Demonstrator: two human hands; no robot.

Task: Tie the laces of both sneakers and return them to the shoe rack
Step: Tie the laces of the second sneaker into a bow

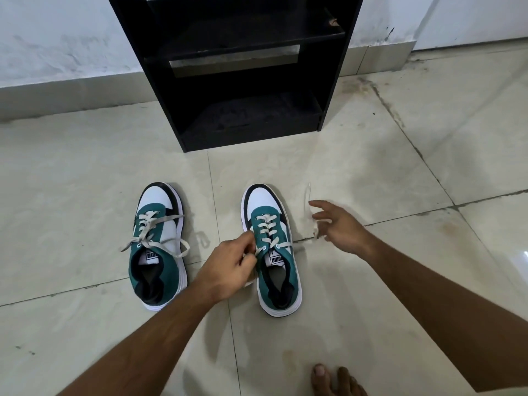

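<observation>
Two teal-and-white low-top sneakers on the tiled floor, toes toward one black open shoe rack (237, 81). Left sneaker (158, 247): laces look tied, loops splayed. Right sneaker (271, 250): untied. Left hand (228, 267) grip pinched narrow on the cream flat lace end (258, 251), hard against that shoe's inner eyelets. Right hand (338, 224) grip wide, fingers spread, holding nothing I can confirm; the blurred other lace end (308, 201) sits just beyond its fingertips. Laces: soft, limp, light, likely slippy, so take them near the tips. Shoes look light and stiff-soled; lift by heel collar.
</observation>
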